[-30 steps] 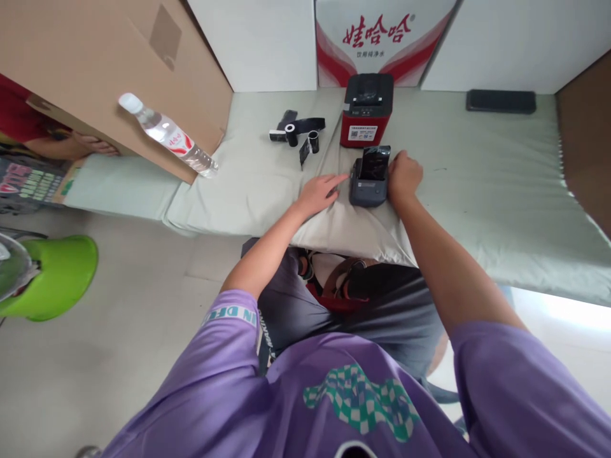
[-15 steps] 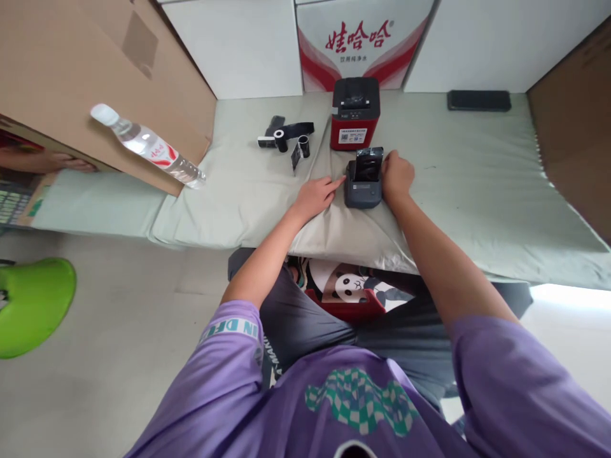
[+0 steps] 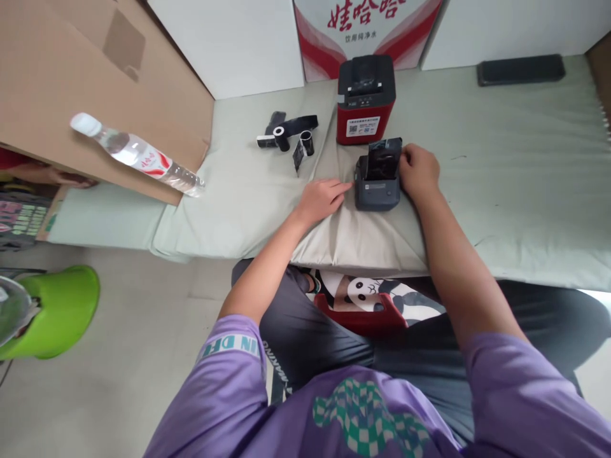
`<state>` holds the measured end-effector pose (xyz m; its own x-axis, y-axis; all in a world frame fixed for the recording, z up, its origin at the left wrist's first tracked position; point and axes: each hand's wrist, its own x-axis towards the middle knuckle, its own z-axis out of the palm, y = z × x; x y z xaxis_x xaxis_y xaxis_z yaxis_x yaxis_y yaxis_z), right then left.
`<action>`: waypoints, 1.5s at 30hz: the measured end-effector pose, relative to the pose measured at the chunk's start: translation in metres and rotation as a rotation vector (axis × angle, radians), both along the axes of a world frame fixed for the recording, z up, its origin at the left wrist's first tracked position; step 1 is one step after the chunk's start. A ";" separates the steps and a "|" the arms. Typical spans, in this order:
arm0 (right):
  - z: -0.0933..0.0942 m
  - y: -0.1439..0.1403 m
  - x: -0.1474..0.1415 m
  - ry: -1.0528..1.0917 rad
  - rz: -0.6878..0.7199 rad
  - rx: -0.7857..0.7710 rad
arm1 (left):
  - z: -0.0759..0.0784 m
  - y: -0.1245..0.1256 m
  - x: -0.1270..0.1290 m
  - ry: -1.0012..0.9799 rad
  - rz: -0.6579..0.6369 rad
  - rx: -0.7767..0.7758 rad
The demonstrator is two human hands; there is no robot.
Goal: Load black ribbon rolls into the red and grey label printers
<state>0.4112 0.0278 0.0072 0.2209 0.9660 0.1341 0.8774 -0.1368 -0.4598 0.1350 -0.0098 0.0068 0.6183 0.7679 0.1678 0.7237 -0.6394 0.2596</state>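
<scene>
A makeshift packing or stockroom corner: a pale green padded cloth [image 3: 501,191] covers the worktable, large brown cardboard sheets [image 3: 71,76] lean far left, and a red-and-white bottled-water carton [image 3: 367,25] stands at the back.

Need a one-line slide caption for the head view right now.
Both hands flank a small grey printer with raised lid: left hand flat beside it, right hand against its side.

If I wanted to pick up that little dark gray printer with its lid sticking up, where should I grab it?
Probably by the low, boxy body of the small gray printer, coming from above with fingers on its left and right sides. The open lid stands up at the back and looks hinged, so it is better left alone. The left hand and right hand already sit at those two sides.
</scene>
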 end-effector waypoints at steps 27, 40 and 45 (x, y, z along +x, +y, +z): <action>-0.004 0.008 0.003 -0.027 0.023 -0.037 | 0.009 0.001 0.000 -0.067 0.090 -0.132; -0.001 0.007 -0.002 -0.013 0.010 -0.043 | 0.018 0.003 0.003 -0.017 0.081 -0.221; -0.003 0.006 -0.002 -0.002 -0.001 0.020 | 0.012 -0.002 0.003 -0.064 0.102 -0.215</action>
<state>0.4090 0.0340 0.0039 0.2211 0.9630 0.1540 0.8784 -0.1281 -0.4605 0.1377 -0.0116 0.0185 0.5289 0.8481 0.0301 0.7596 -0.4889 0.4289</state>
